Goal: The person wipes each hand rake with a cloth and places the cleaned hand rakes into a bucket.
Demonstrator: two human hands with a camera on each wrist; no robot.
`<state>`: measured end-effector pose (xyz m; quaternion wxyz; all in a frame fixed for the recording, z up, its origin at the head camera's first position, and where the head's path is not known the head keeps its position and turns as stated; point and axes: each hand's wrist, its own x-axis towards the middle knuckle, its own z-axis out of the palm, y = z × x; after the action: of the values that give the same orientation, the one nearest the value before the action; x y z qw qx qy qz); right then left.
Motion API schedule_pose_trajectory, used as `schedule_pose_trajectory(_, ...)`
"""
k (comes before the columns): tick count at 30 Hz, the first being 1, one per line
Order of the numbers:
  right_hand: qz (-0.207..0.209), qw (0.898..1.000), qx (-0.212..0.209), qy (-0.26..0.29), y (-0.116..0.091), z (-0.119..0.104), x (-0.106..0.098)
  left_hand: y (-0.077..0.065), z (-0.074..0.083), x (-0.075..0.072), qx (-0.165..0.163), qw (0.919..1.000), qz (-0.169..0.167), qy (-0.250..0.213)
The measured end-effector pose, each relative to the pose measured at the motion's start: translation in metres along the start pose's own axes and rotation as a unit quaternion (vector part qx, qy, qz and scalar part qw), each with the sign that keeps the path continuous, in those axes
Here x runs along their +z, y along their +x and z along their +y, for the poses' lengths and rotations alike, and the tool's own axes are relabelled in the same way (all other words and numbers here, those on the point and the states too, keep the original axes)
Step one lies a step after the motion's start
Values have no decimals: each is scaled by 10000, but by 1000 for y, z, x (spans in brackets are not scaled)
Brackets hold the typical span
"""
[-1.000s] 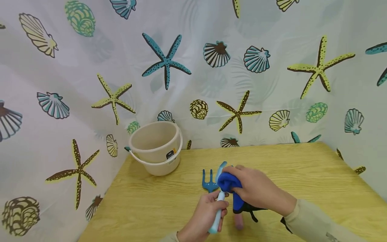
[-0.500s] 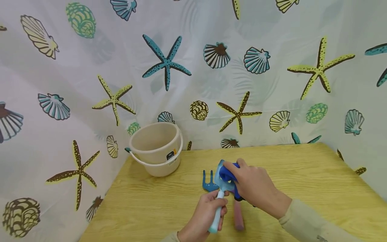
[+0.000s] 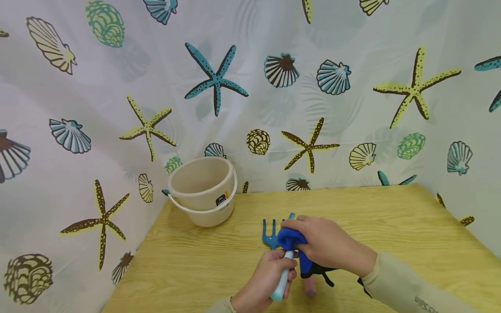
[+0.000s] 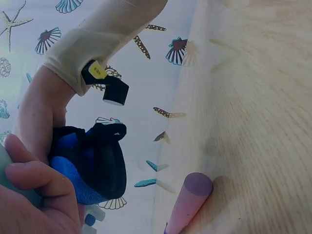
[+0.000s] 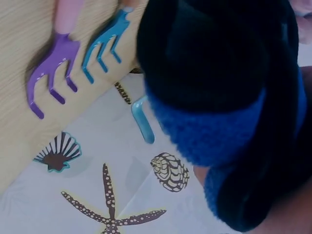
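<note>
My left hand [image 3: 270,274] grips the pale blue handle [image 3: 282,280] of a small garden rake. Around the rake's head my right hand [image 3: 328,241] holds a fluffy blue cloth [image 3: 290,239] with black edging and a loop; most of the head is hidden under it. One bent light blue tine [image 5: 142,122] sticks out beside the cloth in the right wrist view. On the table lie a blue hand rake [image 3: 271,239] and a purple hand rake [image 5: 53,73], whose pink handle [image 3: 310,287] shows below the cloth.
A cream bucket [image 3: 209,208] with a white bail handle stands at the table's back left. The wood-look table [image 3: 203,269] ends against a hanging white sheet [image 3: 258,104] printed with shells and starfish, which also runs along both sides.
The right hand moves the cloth up along the rake's head, baring part of it, then back down toward the handle. The left hand keeps its grip nearly still.
</note>
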<state>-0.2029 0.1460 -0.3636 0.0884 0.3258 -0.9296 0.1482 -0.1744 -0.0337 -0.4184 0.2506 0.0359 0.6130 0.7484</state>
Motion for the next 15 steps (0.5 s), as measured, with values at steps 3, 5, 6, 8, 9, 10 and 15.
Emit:
schedule_pose_trajectory(3, 30, 9995, 17, -301, 1, 2, 6, 0, -1, 1, -154, 9998, 57, 88)
schedule_pose_trajectory(5, 118, 9986, -28, -512, 0, 3, 11, 0, -3, 0, -183, 9997, 78, 112)
schedule_pose_trajectory(6, 173, 9978, -57, -631, 0, 4, 13, 0, -3, 0, -182, 9997, 78, 114)
schedule_pose_trajectory(8, 294, 9959, -78, -855, -1, 6, 16, 0, -4, 0, -150, 9998, 55, 117)
schedule_pose_trajectory(9, 361, 9947, -59, -958, -1, 7, 18, 0, -5, 1, -124, 9999, 28, 98)
schedule_pose_trajectory(10, 423, 9934, -27, -1064, -1, 9, 19, 0, -5, 1, -101, 9999, -6, 77)
schedule_pose_trajectory(15, 613, 9872, 86, -1473, -3, 17, 23, 1, -7, 0, -71, 9999, -133, -3)
